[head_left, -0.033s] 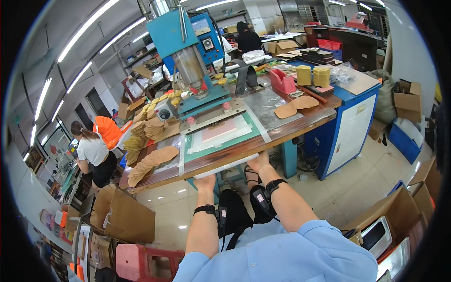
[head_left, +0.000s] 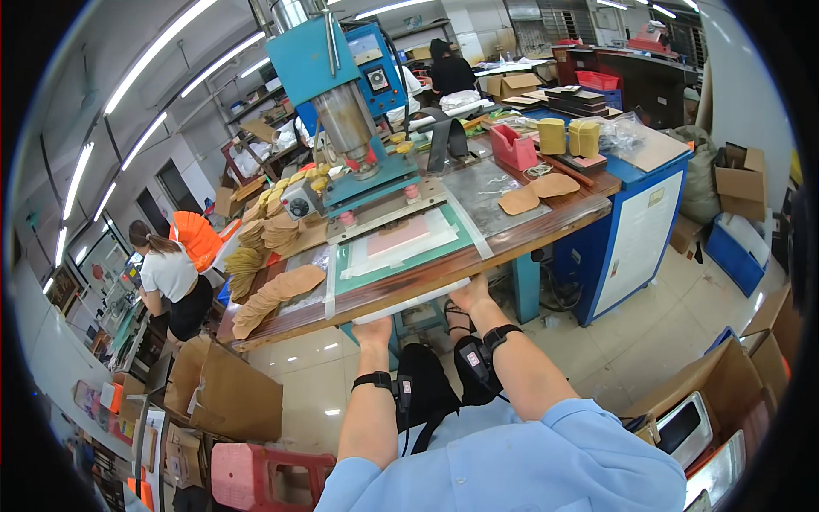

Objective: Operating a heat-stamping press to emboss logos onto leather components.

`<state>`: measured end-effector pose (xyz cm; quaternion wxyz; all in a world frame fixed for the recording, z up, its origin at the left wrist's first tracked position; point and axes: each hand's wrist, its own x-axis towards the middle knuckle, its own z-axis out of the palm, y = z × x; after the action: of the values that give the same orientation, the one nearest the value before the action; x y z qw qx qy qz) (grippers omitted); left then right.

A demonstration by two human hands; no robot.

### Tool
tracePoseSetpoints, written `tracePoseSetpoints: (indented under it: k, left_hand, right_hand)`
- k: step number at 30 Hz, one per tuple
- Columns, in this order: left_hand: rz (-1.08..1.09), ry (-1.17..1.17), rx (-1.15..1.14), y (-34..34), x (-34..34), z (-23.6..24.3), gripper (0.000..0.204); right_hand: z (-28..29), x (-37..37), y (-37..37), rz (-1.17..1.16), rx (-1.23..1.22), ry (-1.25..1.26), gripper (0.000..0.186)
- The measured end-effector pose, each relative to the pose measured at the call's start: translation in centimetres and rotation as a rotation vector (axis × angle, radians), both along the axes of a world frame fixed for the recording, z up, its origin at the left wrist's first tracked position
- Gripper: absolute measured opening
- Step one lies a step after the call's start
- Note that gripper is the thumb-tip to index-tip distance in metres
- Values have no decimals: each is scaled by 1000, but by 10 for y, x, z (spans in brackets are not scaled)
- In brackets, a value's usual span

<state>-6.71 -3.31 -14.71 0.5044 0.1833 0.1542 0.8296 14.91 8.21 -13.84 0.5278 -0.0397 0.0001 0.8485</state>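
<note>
Below the front edge of the wooden table, my left hand and my right hand reach under the tabletop. Between them runs a white strip, with one hand near each end. The tabletop hides the fingers of both hands, so their grip does not show. Above them on the table stands a blue press. In front of its plate, a pink piece lies on a white sheet over a green mat. Fanned tan insole-shaped pieces lie to the left.
Two loose tan pieces, a pink tape dispenser and yellow rolls are on the table's right. A blue cabinet stands beside it. Cardboard boxes and a red stool flank me. A person works at left.
</note>
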Motion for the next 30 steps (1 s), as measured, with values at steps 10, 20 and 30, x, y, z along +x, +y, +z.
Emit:
tracePoseSetpoints:
  k: [10,20,30]
  left_hand:
    - [-1,-159,58,10,-18,-22,48]
    - [39,-201,8,3,1,-3,48]
    - [46,-272,-15,1,3,3,48]
  right_hand:
    - [12,1,-8,-1,1,-11,45]
    - [7,0,-6,0,-41,-26,45]
    - [15,2,-10,-14,-49,-12,43]
